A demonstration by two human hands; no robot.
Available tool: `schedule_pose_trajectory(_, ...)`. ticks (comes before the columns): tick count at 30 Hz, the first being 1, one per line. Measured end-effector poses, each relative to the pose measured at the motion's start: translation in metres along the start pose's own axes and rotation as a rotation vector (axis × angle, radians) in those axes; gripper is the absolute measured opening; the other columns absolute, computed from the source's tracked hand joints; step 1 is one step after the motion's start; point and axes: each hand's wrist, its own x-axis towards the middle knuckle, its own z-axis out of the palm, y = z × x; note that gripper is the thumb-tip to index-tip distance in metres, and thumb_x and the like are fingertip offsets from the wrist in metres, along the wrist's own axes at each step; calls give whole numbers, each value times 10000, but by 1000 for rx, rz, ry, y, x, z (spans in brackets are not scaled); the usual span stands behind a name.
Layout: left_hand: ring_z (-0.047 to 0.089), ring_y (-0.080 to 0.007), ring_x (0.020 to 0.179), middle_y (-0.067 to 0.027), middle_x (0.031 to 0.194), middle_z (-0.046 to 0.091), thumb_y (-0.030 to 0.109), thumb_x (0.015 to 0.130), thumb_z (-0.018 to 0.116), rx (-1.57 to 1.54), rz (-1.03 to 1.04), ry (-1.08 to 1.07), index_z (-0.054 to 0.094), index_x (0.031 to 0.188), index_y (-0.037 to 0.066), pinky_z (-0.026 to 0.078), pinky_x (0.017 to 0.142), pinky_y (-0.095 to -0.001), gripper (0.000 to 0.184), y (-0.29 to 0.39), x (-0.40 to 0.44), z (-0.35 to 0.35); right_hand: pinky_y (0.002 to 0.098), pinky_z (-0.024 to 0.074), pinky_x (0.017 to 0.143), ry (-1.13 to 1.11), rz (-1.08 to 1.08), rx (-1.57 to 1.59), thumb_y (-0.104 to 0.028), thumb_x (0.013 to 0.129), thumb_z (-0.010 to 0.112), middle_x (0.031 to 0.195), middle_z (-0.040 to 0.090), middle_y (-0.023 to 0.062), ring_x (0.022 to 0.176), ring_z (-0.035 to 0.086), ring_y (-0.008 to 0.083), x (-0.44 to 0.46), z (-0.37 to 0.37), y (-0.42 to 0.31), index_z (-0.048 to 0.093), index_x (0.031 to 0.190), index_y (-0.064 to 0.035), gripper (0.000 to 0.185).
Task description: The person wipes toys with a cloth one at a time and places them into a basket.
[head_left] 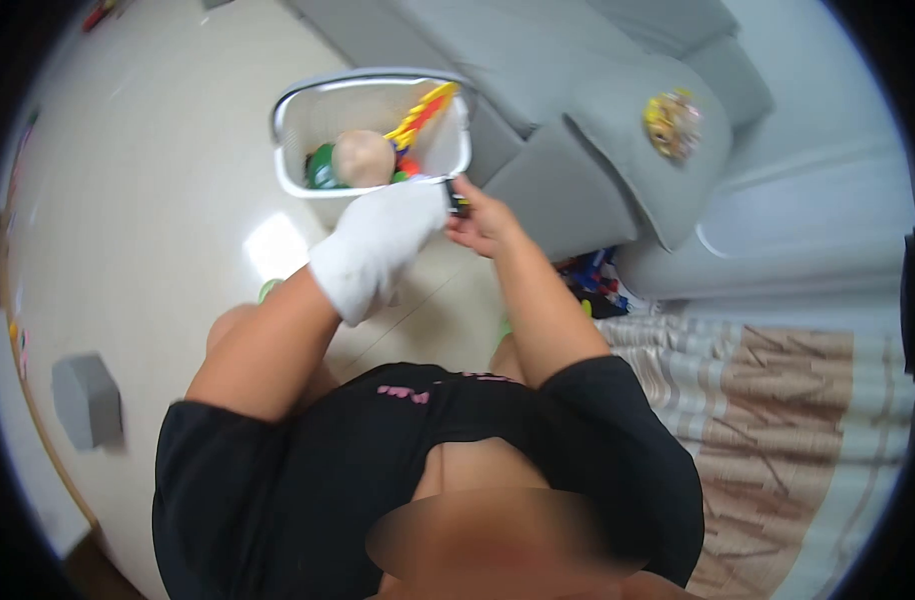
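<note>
A white cloth cover, like a mitt or glove, wraps my left hand up to the wrist and hides its fingers. The covered hand reaches to a small black object with yellow marks; its exact kind is too small to make out. My right hand is bare, its fingers closed around that object. Both hands are over the near right corner of a white basket with a grey handle. Inside the basket lie a beige ball-like thing, a green item and a yellow-and-red toy piece.
A grey sofa stands right of the basket, with a cushion and a yellow packet on it. Dark and colourful items lie beside it. A patterned curtain hangs right; a grey stool-like block stands left.
</note>
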Motion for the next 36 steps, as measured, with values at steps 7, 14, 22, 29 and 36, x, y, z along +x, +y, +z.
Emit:
schedule_pose_trajectory(7,640,-309,834,-166,866,650,170,881,491,669,262,24,600,1010,45,508,697,-375,210,-5,0,4,294,477,580,164,14,-2,-621,802,631,730,509,-1,581,493,109,55,27,-22,563,872,-137,493)
schedule_pose_trajectory(14,621,-316,728,-163,801,629,121,681,674,615,445,14,590,1002,46,504,652,-363,340,45,-16,-14,346,489,669,81,-94,-165,-554,837,632,872,546,29,694,535,144,53,-1,-42,523,1091,-85,545)
schedule_pose_trajectory(22,635,-204,723,-60,785,656,85,376,830,94,385,8,572,948,-2,521,715,-286,633,74,-21,24,299,474,703,42,-262,-812,-527,863,603,925,628,32,855,586,115,-95,-140,-71,641,997,-71,477)
schedule_pose_trajectory(29,655,-217,803,-77,897,687,49,594,768,-35,481,-284,654,881,1,513,735,-300,313,69,6,68,363,477,749,611,-33,-78,-439,873,623,1078,603,55,908,594,182,-121,-347,135,554,1218,-130,468)
schedule_pose_trajectory(36,608,-206,965,-61,1088,644,117,635,793,451,215,-365,635,1109,69,483,821,-310,502,51,21,124,450,430,873,865,-4,136,-423,875,614,1226,554,74,1026,557,233,-182,-485,157,391,1403,-181,621)
